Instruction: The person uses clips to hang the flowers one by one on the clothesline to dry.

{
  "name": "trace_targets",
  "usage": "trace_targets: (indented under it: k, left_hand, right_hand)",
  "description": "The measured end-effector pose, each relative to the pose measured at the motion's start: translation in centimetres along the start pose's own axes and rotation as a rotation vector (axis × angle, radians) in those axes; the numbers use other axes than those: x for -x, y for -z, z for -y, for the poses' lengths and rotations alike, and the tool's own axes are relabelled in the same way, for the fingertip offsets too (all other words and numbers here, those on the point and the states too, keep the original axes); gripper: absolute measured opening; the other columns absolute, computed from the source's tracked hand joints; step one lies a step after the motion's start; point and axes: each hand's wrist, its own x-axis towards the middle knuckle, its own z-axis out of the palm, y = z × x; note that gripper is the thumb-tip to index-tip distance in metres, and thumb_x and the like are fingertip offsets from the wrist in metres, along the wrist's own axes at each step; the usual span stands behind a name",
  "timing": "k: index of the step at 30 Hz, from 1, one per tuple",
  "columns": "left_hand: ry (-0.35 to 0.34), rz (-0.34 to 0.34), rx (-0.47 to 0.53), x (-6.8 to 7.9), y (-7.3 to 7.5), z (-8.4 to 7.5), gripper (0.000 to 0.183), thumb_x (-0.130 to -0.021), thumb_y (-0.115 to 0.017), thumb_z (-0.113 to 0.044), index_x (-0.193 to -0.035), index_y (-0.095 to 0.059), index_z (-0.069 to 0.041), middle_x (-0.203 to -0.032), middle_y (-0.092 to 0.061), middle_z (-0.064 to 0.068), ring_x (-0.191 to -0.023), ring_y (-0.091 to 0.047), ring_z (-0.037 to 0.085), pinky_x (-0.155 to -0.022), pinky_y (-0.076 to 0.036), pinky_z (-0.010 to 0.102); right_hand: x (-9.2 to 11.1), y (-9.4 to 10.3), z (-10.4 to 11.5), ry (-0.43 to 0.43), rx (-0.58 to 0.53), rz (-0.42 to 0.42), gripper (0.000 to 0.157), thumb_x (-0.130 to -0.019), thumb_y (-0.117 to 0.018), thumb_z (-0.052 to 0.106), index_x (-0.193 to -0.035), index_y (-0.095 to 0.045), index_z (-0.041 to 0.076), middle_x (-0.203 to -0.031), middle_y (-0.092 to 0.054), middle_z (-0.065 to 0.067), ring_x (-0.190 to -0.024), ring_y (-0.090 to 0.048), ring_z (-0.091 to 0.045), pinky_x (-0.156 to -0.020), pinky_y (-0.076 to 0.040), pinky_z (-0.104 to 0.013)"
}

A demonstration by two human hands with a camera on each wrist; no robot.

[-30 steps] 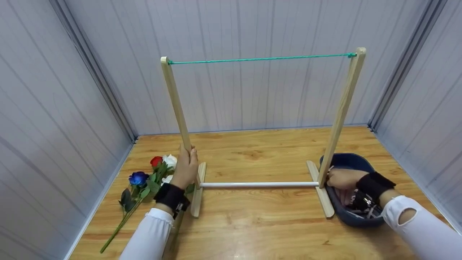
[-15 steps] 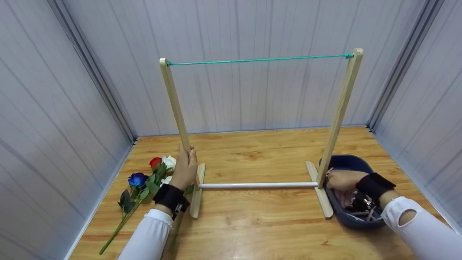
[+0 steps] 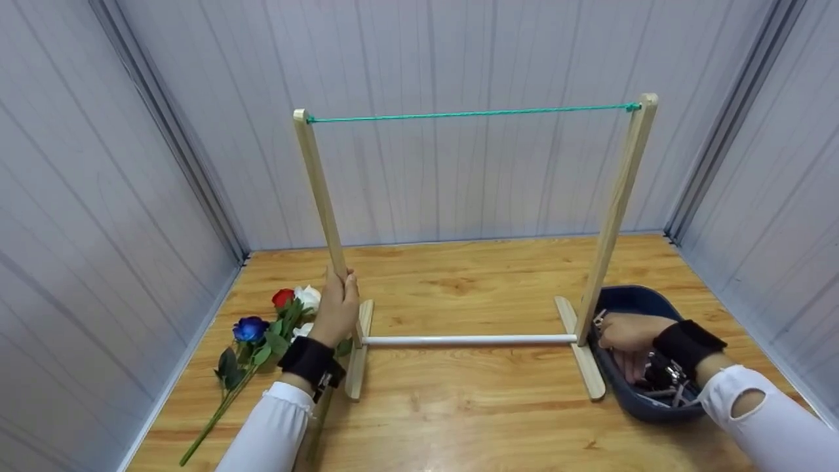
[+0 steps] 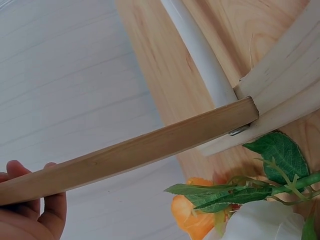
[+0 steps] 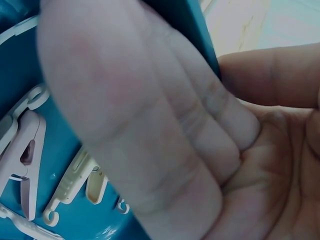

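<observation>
A wooden rack with a green cord [image 3: 472,114] strung between its two posts stands on the floor. My left hand [image 3: 337,308] grips the rack's left post [image 3: 321,196] low down; in the left wrist view its fingers [image 4: 54,212] wrap round the wood. My right hand [image 3: 632,332] is in a dark blue basin [image 3: 639,296], beside the right post [image 3: 615,223]. A clothespin [image 3: 599,318] pokes out from its pinched fingertips. Curled fingers [image 5: 125,100] fill the right wrist view and hide it there. Below them lie a pink clothespin [image 5: 32,150] and a cream clothespin [image 5: 72,180].
Artificial roses lie left of the rack: a red one [image 3: 282,298], a blue one [image 3: 250,328] and white ones [image 3: 308,297], with long green stems. A white bar [image 3: 468,340] joins the rack's feet. Grey panel walls [image 3: 432,177] enclose the wood-look surface [image 3: 459,406].
My right hand has shifted slightly right, away from the post, and the clothespin at its fingertips shows more. My left hand keeps its grip. The head view has tilted a little.
</observation>
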Motion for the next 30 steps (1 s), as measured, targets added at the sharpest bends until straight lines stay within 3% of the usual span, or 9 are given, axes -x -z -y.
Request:
trace_targets:
  k: [13, 18, 24, 30]
  left_hand:
    - [0.037, 0.023, 0.028, 0.1, -0.4, -0.3, 0.018, -0.116, -0.035, -0.007, -0.128, -0.044, 0.003, -0.085, -0.043, 0.004, -0.071, -0.042, 0.017, -0.067, -0.038, 0.028]
    - [0.041, 0.033, 0.036, 0.2, -0.7, -0.3, 0.019, -0.117, -0.034, -0.008, -0.130, -0.044, 0.003, -0.085, -0.044, 0.004, -0.071, -0.042, 0.017, -0.067, -0.038, 0.029]
    - [-0.013, 0.067, 0.027, 0.1, -1.7, -0.4, 0.017, -0.117, -0.035, -0.008, -0.125, -0.046, 0.003, -0.080, -0.043, 0.001, -0.066, -0.040, 0.015, -0.063, -0.036, 0.027]
    - [-0.029, 0.047, 0.042, 0.0, -2.1, -0.6, 0.010, -0.115, -0.036, -0.003, -0.120, -0.045, 0.001, -0.078, -0.040, 0.001, -0.066, -0.039, 0.014, -0.062, -0.035, 0.025]
  right_hand:
    - [0.3, -0.1, -0.5, -0.003, -0.020, 0.019, 0.035, -0.102, -0.045, 0.007, -0.078, -0.067, -0.006, -0.064, -0.072, -0.025, -0.048, -0.072, -0.020, -0.049, -0.061, -0.034]
    - [0.3, 0.2, -0.6, -0.013, -0.011, 0.043, 0.040, -0.100, -0.043, 0.007, -0.073, -0.068, -0.008, -0.065, -0.072, -0.030, -0.051, -0.073, -0.022, -0.051, -0.062, -0.035]
    - [0.4, 0.8, -0.9, -0.014, 0.023, 0.022, 0.042, -0.099, -0.043, 0.005, -0.070, -0.070, -0.010, -0.062, -0.070, -0.030, -0.049, -0.073, -0.023, -0.048, -0.060, -0.032]
    - [0.5, 0.9, -1.4, 0.007, 0.023, 0.015, 0.041, -0.102, -0.043, 0.006, -0.074, -0.069, -0.009, -0.063, -0.071, -0.029, -0.050, -0.073, -0.022, -0.048, -0.060, -0.032]
